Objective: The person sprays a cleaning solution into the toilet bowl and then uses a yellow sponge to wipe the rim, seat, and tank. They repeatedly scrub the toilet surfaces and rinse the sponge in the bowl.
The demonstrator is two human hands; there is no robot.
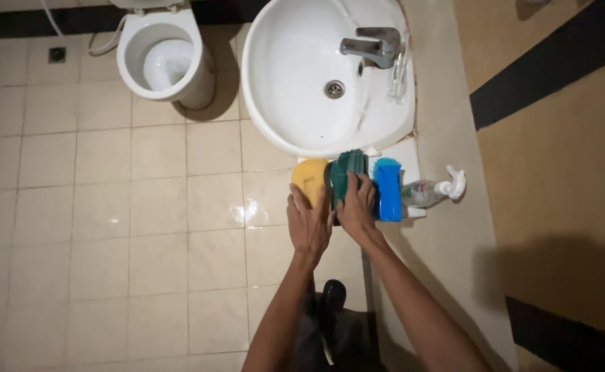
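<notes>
Fingers of the right hand (pixel 356 207) lie spread over the green scrub pad (pixel 347 172), which stands on edge with its long axis running away from the person, toward the sink (pixel 275 103). The left hand (pixel 309 224) rests just beside it, fingertips touching the yellow sponge (pixel 307 178), fingers slightly apart and not clamped. The pad sits between that sponge and a blue brush (pixel 388 187); whether the right thumb pinches it from behind cannot be told. A spray bottle (pixel 426 193) lies farther right.
</notes>
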